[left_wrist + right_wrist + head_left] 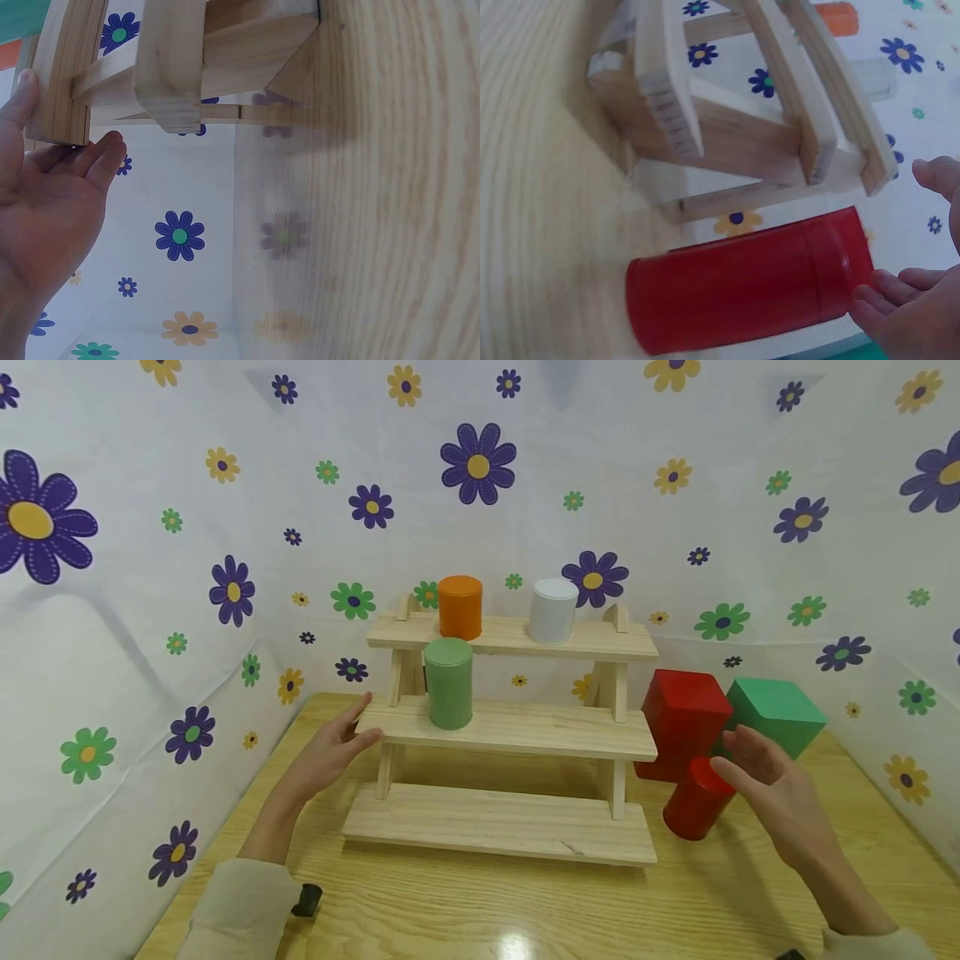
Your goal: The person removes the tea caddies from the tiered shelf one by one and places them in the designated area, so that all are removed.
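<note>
Standing closed red canister (696, 803), right hand (783, 806) near

We're looking at a staged tabletop booth here, and whether it stands in a home or a lab we can't tell! Behind the 3-tier wooden stand (517, 727) and off to its left and right, flower-print sheeting (420, 547) makes the walls; beneath the stand runs a wood-grain table (420, 902), and there, to the stand's right, we spot 1 plain red box (684, 697) and 1 plain green box (776, 706).
</note>
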### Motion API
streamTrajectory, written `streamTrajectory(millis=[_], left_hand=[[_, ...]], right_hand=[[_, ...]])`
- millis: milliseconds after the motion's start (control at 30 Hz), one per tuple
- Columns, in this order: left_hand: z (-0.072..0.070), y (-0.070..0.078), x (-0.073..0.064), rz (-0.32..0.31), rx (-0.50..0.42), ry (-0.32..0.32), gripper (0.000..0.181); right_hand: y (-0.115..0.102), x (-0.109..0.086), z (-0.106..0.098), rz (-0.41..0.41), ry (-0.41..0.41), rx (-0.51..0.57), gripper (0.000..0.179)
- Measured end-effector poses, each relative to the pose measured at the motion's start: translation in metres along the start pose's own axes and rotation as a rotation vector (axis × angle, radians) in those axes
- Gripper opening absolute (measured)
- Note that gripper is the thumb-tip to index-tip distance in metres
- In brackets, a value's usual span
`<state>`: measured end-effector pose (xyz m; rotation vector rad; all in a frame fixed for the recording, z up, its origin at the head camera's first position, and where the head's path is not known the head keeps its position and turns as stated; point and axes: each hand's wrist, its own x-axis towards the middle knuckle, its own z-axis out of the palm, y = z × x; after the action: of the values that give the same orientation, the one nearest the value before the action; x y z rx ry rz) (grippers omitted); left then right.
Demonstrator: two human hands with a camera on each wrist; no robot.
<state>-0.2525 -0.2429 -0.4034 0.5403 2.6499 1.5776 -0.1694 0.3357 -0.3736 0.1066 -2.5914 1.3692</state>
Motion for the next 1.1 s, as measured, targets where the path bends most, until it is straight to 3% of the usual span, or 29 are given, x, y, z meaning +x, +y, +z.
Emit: streamTrajectory(millis=[200, 500, 800, 1100], left_hand=[[0.000, 0.001, 0.000, 0.008, 0.012, 0.002, 0.075], [0.000, 0.000, 0.000, 0.007, 0.018, 0.003, 0.074], [0.000, 0.002, 0.000, -0.003, 0.015, 0.002, 0.075], [-0.001, 0.002, -0.001, -0.009, 0.011, 0.004, 0.075]], right_hand=[[-0.025, 0.001, 0.008, -0.050, 0.024, 0.027, 0.071], [-0.062, 0.010, 0.033, -0.108, -0.037, 0.110, 0.069], [-0.084, 0.019, 0.058, -0.155, -0.095, 0.188, 0.066], [-0.101, 0.033, 0.083, -0.153, -0.160, 0.175, 0.065]])
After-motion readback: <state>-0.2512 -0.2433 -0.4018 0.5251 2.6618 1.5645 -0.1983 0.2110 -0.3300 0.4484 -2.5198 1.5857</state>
